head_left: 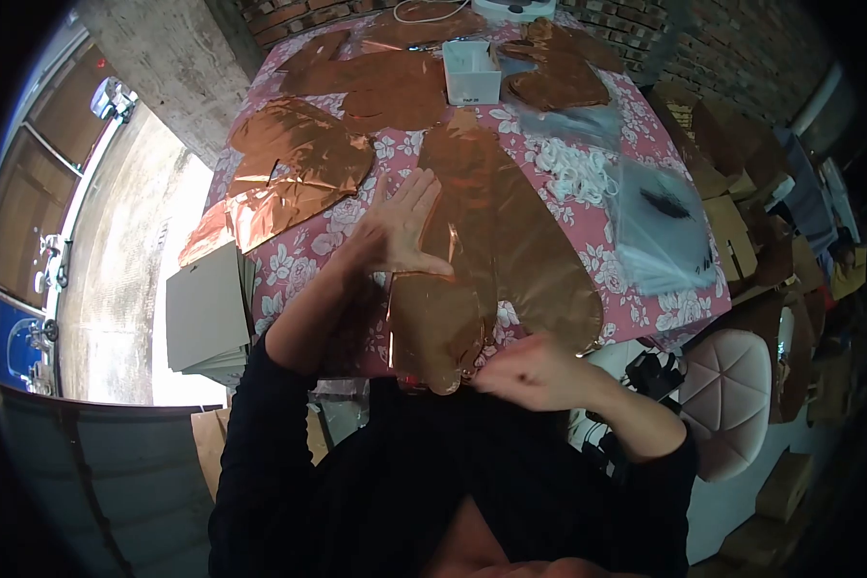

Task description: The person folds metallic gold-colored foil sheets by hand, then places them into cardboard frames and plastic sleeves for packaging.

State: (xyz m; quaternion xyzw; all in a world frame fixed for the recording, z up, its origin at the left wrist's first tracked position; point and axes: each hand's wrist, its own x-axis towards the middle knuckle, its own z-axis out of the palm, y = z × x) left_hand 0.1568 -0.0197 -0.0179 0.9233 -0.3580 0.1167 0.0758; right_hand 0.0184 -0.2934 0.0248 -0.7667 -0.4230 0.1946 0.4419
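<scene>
A large flat copper-coloured foil piece (539, 250) lies on the flowered pink tablecloth (299, 265), its rounded lobes toward the near edge. My left hand (402, 226) rests flat on its left side, fingers spread and thumb pointing right. At the near edge, my right hand (530, 374) is beside the tip of the lower left lobe, fingers curled together and slightly blurred. Whatever the right fingers hold, if anything, is too small to make out. Another shiny copper foil piece (303, 154) lies to the left.
Farther back are more foil pieces (385, 82) and a small white box (472, 72). White cords (573, 171) and clear plastic bags (655, 236) lie on the right. Grey boards (207, 313) stand at the left edge, a padded stool (727, 405) at the right.
</scene>
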